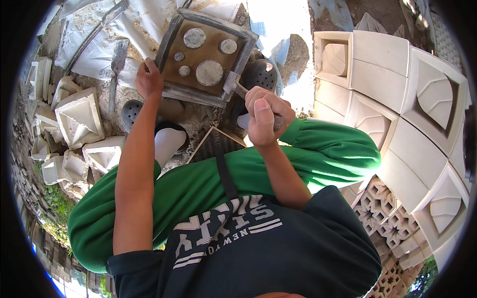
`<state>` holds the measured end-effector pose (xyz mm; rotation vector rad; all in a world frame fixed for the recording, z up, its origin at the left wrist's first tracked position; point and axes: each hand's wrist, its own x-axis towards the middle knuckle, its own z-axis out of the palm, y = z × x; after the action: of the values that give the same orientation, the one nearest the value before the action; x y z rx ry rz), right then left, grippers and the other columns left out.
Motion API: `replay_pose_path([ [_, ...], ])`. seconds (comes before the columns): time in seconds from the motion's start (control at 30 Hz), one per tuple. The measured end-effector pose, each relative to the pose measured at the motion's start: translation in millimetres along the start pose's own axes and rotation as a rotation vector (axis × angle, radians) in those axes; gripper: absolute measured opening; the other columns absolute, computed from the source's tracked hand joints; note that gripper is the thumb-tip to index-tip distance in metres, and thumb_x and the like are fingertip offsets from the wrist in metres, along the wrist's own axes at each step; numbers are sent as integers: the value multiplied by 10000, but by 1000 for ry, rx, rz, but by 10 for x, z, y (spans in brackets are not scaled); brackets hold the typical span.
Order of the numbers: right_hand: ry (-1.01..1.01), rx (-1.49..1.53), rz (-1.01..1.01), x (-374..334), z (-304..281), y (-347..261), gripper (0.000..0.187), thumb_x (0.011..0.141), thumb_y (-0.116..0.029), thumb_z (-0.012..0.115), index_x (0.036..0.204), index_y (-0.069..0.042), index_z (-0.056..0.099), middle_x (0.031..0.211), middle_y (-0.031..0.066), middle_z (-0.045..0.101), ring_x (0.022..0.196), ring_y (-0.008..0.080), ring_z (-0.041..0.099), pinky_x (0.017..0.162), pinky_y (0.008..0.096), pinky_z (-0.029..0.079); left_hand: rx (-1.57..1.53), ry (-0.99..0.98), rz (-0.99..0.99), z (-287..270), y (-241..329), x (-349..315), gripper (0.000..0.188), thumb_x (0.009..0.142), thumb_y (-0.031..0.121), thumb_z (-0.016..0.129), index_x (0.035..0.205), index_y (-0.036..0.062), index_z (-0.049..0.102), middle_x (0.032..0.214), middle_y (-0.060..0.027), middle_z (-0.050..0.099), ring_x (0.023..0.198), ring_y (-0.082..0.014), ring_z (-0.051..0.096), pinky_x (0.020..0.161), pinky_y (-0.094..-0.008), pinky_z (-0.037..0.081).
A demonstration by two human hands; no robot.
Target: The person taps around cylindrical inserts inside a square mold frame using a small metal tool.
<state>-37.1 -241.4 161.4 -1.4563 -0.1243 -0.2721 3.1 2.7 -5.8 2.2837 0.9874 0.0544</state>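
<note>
On the ground, just beyond our spread knees, lies the square grey tray (206,53), turned a little so that its near right corner sits closer to us than its near left one. Our left arm reaches almost straight ahead past the knee, and the left hand (150,81) is at the tray's left edge, close to the near left corner. Its back faces up and its fingers are bent, partly closed; we cannot tell whether they grip the rim or only rest against it.

Our right arm is folded more, its forearm slanting forward and inward over the green trousers (323,154). The right hand (267,116) is closed in a fist around the handle of a tool (231,83), thumb uppermost, with the handle's butt showing beyond the fist. The tool's flat end is over the tray's near right corner; how hard it presses, we cannot tell.

Inside the tray, on a brown base, are five round grey discs: a big one (209,73) nearest the near right corner, another toward the far left corner, a medium one by the right edge, and two small ones toward the left edge. Left of the left hand, a trowel (118,62) lies on a pale sheet (134,32).
</note>
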Motion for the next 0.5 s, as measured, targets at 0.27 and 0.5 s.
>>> replay_pose_path([
  [0.27, -78, 32, 68, 118, -169, 129, 283, 808, -54, 505, 556, 26, 404, 511, 49, 412, 460, 129, 343, 446, 298, 278, -15, -22, -18, -25, 20, -4, 482, 958, 446, 416, 967, 73, 720, 917, -176, 702, 893, -397, 645, 806, -483, 472],
  [0.5, -22, -70, 110, 151, -185, 351, 206, 776, -34, 561, 590, 54, 546, 510, 28, 476, 429, 100, 413, 427, 278, 316, 6, -23, -2, 9, -63, 64, 488, 960, 452, 408, 974, 73, 715, 912, -190, 695, 889, -413, 637, 791, -509, 460],
])
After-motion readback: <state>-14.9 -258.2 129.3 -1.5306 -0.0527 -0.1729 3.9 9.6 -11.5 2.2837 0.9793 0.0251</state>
